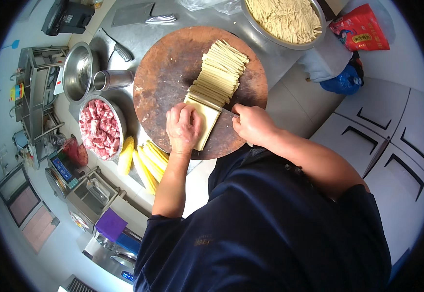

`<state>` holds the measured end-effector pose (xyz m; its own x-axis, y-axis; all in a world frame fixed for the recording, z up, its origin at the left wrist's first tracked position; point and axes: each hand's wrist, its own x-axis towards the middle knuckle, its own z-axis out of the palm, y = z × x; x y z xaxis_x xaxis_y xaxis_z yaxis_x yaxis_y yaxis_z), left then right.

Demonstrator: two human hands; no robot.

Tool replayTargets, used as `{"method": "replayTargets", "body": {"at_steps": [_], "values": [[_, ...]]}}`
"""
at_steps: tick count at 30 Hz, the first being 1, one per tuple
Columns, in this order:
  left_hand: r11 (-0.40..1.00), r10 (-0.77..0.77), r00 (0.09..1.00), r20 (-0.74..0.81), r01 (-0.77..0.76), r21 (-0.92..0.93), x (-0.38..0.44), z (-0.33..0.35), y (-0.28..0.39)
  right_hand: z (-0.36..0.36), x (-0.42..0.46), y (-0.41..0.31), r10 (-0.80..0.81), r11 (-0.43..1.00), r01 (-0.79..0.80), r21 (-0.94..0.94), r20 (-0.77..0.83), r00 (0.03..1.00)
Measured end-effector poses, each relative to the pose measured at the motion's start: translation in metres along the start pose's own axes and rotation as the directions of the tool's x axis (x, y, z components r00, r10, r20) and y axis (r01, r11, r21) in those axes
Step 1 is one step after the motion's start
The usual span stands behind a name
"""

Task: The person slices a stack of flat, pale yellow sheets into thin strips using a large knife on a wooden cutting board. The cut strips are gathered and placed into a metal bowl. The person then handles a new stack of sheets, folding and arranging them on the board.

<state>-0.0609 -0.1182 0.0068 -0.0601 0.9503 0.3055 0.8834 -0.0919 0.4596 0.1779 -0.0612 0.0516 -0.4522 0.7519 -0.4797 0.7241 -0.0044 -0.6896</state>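
Note:
On a round wooden chopping block lies a stack of pale yellow sheets, apparently tofu skin. My left hand presses its curled fingers on the left part of this stack, holding it against the wood. A knife is gripped in my right hand; its blade, seen almost edge-on, stands across the far end of the stack near my left fingertips. Just beyond the blade, cut strips lie in a neat slanting row. The knife's handle is hidden in my fist.
A steel bowl of cut strips stands at the far right. Left of the block are a bowl of raw meat chunks, corn cobs, a steel cup and an empty basin. A cleaver and another knife lie behind.

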Motion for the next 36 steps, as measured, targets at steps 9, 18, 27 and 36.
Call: {"method": "replayTargets", "body": {"at_steps": [9,18,27,36], "values": [[0.996,0.020,0.996,0.086,-0.027,0.081,0.009,0.000,0.000,-0.009,-0.025,-0.033,-0.040,0.995,0.038,-0.092,-0.019,0.999],[0.996,0.056,0.992,0.113,-0.062,0.059,0.007,0.002,-0.004,-0.009,-0.037,-0.039,-0.010,0.996,0.014,-0.090,0.047,0.999],[0.998,0.047,0.994,0.097,-0.049,0.027,0.012,0.001,-0.003,-0.004,-0.021,-0.043,0.032,0.990,-0.021,-0.140,0.077,0.996],[0.999,0.028,1.000,-0.010,-0.028,-0.023,0.005,0.007,-0.007,0.003,0.001,-0.018,0.025,1.000,-0.025,-0.014,0.015,1.000]]}}
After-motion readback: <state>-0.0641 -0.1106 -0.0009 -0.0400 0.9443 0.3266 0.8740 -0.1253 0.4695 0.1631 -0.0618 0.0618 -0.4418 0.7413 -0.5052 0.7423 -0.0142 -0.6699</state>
